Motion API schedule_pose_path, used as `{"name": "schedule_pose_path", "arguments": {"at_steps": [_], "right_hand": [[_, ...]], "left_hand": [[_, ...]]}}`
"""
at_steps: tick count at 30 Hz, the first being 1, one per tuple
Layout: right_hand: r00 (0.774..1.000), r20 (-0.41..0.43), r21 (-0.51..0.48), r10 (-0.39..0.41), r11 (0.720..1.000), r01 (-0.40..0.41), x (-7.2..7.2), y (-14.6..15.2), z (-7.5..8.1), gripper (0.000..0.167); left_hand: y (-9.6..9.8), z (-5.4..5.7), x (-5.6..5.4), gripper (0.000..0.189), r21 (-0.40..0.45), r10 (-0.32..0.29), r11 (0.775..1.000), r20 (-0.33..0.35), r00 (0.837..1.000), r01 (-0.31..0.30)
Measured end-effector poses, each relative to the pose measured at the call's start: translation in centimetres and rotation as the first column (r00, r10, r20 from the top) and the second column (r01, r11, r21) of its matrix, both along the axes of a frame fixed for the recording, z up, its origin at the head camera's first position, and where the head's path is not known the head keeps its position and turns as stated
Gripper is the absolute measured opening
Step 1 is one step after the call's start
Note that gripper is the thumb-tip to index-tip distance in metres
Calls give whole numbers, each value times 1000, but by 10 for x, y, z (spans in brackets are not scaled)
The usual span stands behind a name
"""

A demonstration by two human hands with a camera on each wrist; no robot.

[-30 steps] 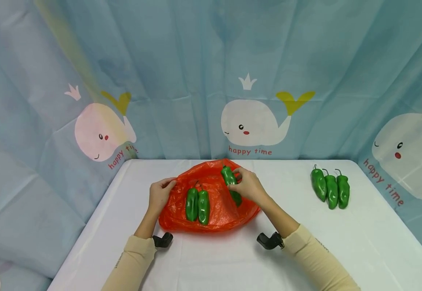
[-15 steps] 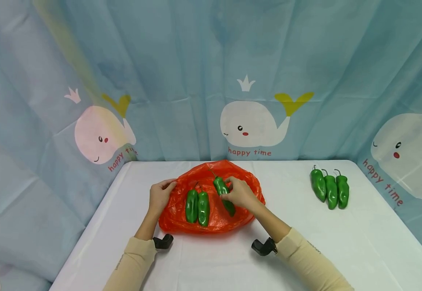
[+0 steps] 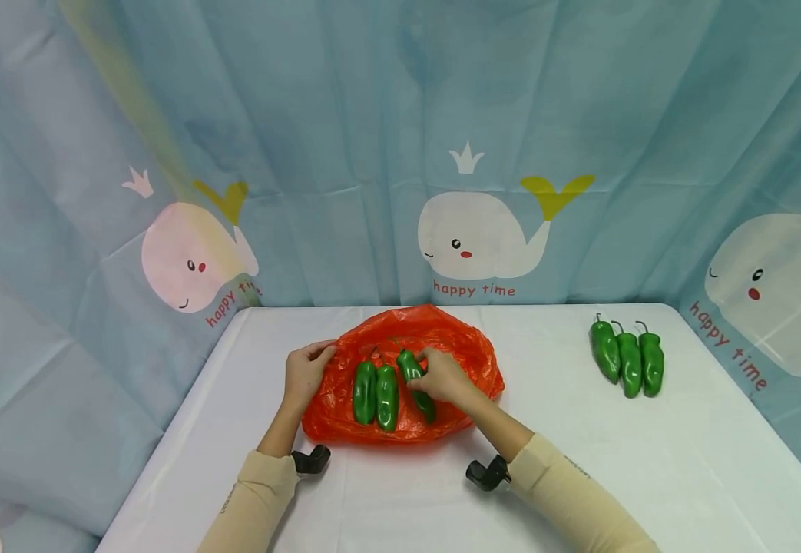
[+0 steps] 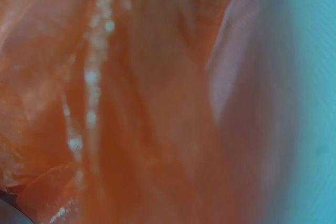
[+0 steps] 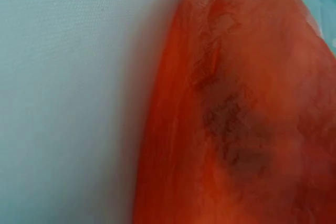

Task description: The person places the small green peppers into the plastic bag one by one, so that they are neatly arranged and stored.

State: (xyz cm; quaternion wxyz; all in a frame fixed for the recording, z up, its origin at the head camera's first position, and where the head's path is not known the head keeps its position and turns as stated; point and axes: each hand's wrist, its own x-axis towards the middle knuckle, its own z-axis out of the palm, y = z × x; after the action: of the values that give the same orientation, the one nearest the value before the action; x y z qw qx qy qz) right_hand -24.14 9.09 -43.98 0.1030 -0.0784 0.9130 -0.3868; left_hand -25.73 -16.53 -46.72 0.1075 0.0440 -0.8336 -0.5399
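Observation:
A red plastic bag (image 3: 435,326) lies spread open at the middle of the table. Its left rim is pinched by my left hand (image 3: 303,376), thumb against fingers. Inside the bag my right hand (image 3: 445,376) grips a green pepper (image 3: 425,404), tilted, just right of two other green peppers (image 3: 387,399) that lie side by side. Red plastic (image 4: 147,98) fills most of the left wrist view, blurred. In the right wrist view the outer wall of the bag (image 5: 252,77) hides the hand and the pepper.
Several green peppers, three in a row (image 3: 628,365), lie at the back right of the white table (image 3: 545,361). A blue curtain (image 3: 345,253) with printed whales hangs along the table's back edge and sides. A black wrist camera (image 3: 487,473) sits under each forearm.
My right hand has moved left and slightly down with the green pepper, bringing it beside the other two in the bag. My left hand stays at the rim.

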Motion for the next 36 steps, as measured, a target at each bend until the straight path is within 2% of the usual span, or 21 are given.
{"name": "schedule_pose_path", "arguments": {"at_steps": [12,16,22,30,36], "right_hand": [[999,18,81,-33,996,31,-3,-12,-4,47],[999,37,92,-35,995,32,-4,-14,-8,48],[1000,25,119,-15,993,12,-5,-13,-10,42],[999,9,142,36,989,-37,-1,-11,4,43],[993,-55,152,104,984,-94,-3,-3,17,44]], "left_hand": [[-1,2,1,28,-13,-1,1000,-5,1000,1],[-1,2,0,28,-5,-5,1000,4,1000,5],[1,2,-3,28,-1,0,1000,-18,1000,0],[1,0,-2,28,-11,5,1000,-9,1000,-5],[-1,-1,-2,27,-7,18,1000,-10,1000,-18]]}}
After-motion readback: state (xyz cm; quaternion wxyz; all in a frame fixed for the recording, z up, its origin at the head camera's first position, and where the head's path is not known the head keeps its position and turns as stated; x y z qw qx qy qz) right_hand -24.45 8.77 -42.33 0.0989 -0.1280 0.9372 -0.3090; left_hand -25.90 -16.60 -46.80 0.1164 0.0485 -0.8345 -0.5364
